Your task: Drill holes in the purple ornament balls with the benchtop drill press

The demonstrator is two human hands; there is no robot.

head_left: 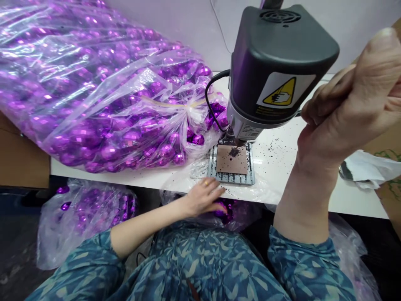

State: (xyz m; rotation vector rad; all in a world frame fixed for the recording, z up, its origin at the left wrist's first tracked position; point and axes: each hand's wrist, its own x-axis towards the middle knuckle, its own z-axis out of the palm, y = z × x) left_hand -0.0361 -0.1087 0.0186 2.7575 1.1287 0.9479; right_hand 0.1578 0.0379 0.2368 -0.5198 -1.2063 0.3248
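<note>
A bench drill press (282, 67) with a dark housing and a yellow hand-warning label stands over the table. My right hand (354, 92) is raised beside it, fingers curled round its feed lever, most of which the hand hides. Under the drill, a brown square board (231, 161) with a small hole lies on a slotted metal base (250, 177); dark shavings are scattered on it. My left hand (203, 196), a ring on one finger, is at the table's front edge with its fingers apart. Just below its fingertips are shiny purple balls (224, 211) in a clear bag.
A big clear bag of purple mirrored balls (109, 104) fills the table's left side, tied near the drill. Another such bag (94, 205) sits below the edge. White paper (369, 169) lies at the right, near a cardboard box (391, 196). Shavings dot the white tabletop (278, 163).
</note>
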